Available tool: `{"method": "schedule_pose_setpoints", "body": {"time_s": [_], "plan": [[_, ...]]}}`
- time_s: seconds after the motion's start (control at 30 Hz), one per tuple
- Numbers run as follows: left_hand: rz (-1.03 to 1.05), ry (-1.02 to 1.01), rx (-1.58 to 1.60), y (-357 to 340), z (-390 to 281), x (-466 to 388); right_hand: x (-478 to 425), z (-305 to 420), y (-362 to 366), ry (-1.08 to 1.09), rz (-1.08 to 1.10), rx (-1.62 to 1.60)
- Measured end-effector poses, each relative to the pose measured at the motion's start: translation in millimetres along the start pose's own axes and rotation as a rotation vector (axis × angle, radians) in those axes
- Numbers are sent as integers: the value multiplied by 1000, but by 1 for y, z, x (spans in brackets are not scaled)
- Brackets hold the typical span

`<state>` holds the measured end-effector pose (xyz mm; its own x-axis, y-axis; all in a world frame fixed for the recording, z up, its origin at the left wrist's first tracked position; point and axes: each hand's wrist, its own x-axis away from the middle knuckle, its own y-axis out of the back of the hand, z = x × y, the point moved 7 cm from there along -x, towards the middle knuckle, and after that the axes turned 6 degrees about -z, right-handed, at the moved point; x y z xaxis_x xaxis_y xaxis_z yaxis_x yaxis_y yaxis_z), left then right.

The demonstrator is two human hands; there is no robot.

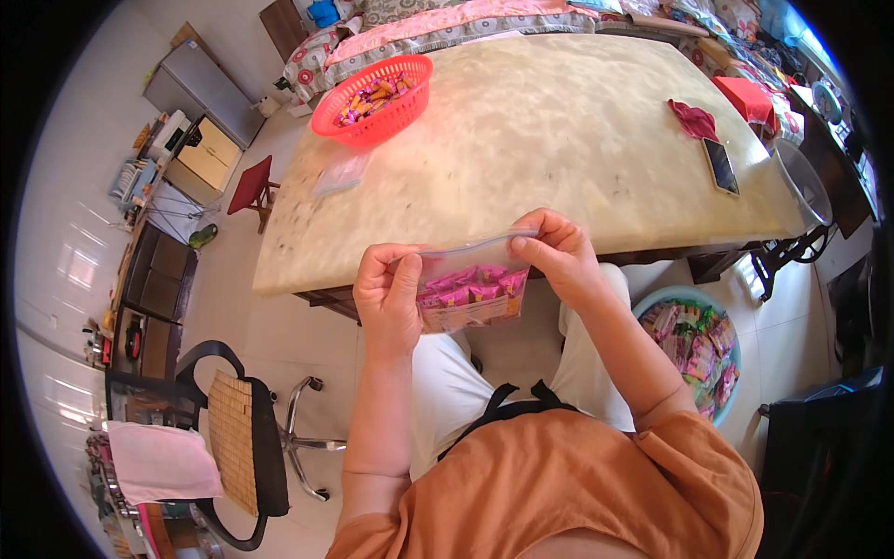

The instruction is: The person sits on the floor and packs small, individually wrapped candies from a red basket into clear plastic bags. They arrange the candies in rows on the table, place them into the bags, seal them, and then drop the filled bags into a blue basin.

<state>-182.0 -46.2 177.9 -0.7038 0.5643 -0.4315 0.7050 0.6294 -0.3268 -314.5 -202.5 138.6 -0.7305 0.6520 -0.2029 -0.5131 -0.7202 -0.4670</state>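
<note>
A clear plastic zip bag (475, 318) hangs between my two hands just off the table's near edge, over my lap. Inside it lie several small pink-purple wrapped packets (482, 283). My left hand (391, 293) pinches the bag's upper left corner between thumb and fingers. At the upper right corner, my right hand (559, 255) grips the bag in the same way. A bluish zip strip runs along the top edge from one hand to the other. Whether the strip is sealed cannot be made out.
On the stone-look table (531, 140) stand a red plastic basket (412, 115) of wrapped packets, some flat clear bags (342, 173), a phone (721, 166), a red cloth (693, 120) and a clear tub (803, 182). A light-blue basin (735, 391) of filled bags sits on the floor at right.
</note>
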Motion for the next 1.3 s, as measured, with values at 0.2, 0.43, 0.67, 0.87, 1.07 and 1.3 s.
{"method": "schedule_pose_setpoints", "body": {"time_s": [0.2,0.43,0.67,0.87,1.07,1.3], "plan": [[43,-14,-37,-9,-27,36,38,2,-28,-93,55,21],[72,-5,-22,-18,-44,56,61,14,-40,-127,37,69],[54,-41,27,-21,-53,64,72,20,-41,-25,19,-43],[58,100,62,-19,-44,68,78,8,-35,-104,-7,-189],[59,-145,-463,-18,-60,60,79,-1,-28,-159,-52,-125],[469,-359,-1130,-67,-62,58,84,4,-28,-110,32,40]]}}
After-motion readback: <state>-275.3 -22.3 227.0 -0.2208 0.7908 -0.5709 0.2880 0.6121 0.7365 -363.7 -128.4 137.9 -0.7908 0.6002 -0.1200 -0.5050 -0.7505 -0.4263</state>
